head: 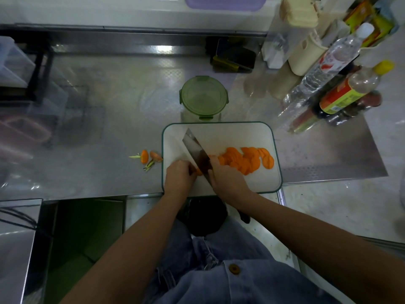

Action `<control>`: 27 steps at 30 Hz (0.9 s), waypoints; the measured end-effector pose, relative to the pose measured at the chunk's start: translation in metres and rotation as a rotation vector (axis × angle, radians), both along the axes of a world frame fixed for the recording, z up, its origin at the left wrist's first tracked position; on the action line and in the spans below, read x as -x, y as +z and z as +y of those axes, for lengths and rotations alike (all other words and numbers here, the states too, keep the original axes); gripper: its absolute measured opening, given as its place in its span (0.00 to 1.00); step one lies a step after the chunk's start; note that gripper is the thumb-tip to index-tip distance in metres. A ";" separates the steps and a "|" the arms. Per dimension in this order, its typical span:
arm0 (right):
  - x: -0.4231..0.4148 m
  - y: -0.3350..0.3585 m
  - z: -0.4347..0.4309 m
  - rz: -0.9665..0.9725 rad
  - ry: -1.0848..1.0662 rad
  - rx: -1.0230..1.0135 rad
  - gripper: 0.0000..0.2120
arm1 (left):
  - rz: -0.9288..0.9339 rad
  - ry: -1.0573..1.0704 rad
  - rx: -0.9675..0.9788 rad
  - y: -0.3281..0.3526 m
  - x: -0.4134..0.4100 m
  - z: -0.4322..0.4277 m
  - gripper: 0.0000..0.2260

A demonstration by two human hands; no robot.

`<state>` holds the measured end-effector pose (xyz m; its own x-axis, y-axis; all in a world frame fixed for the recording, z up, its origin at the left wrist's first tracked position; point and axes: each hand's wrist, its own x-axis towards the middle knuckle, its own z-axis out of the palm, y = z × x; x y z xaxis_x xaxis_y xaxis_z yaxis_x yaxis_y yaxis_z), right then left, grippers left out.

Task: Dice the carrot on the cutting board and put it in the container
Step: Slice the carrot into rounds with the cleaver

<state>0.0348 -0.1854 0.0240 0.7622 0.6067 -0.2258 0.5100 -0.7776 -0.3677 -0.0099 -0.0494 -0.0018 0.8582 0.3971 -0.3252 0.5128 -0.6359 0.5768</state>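
cutting board (252, 137): white with a green rim, flat at the near edge of the steel counter (109, 128).
carrot slices (245, 160): overlapping orange rounds in a row across the right half of the board, to the right of the blade.
carrot stub (198, 172): small uncut remainder on the board, between the left hand and the blade, mostly hidden.
cleaver (196, 152): broad blade on edge, running diagonally from the board's far left toward the person. The dark handle end (245, 216) projects past the right wrist, beyond the board's near edge.
left hand (179, 174): fingers curled and pressed together, knuckles toward the flat of the blade, holding down the stub (fingertips tucked under, not visible).
right hand (229, 179): fingers wrapped round the cleaver's handle close to the blade, over the board's near half.
container (203, 97): round, translucent green, lid on with clip tabs at the rim. It stands on the counter just beyond the board's far edge.
trimmings (146, 159): carrot ends and green stalk pieces on the counter, just left of the board.
bottles (341, 84): grouped at the counter's right side, well apart from the board.
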 end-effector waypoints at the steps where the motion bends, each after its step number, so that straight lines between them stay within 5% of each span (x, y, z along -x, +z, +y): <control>1: 0.000 -0.001 0.000 -0.001 0.013 0.019 0.14 | -0.003 -0.001 0.002 0.001 0.000 0.000 0.05; 27: 0.004 -0.005 -0.004 0.019 -0.009 -0.009 0.17 | 0.028 0.038 0.031 0.005 -0.003 0.001 0.04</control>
<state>0.0307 -0.1897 0.0189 0.7633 0.6017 -0.2354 0.4957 -0.7790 -0.3840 -0.0069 -0.0482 0.0031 0.8331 0.4185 -0.3615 0.5524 -0.5975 0.5813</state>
